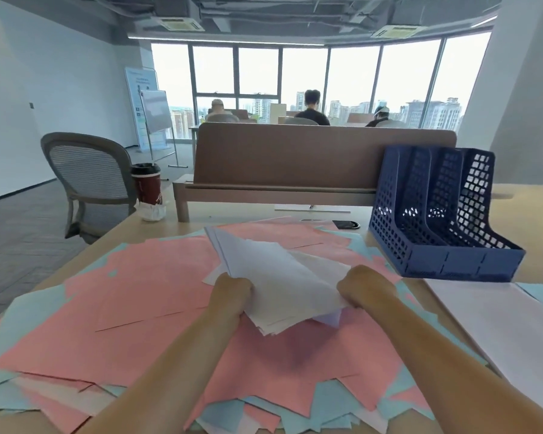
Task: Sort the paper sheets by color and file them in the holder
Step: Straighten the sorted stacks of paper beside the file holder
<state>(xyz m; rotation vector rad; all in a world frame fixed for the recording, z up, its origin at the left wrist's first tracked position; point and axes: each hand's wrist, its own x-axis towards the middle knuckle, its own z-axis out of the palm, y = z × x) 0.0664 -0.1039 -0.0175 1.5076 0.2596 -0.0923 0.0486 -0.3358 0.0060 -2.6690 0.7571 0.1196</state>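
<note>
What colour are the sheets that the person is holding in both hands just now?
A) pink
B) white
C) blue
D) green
B: the left hand and right hand grip a white stack above the spread pink sheets.

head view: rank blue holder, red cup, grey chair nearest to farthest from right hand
1. Blue holder, just beyond the right hand, to its right.
2. Red cup, at the far left desk corner.
3. Grey chair, off the desk, left of the cup.
</note>
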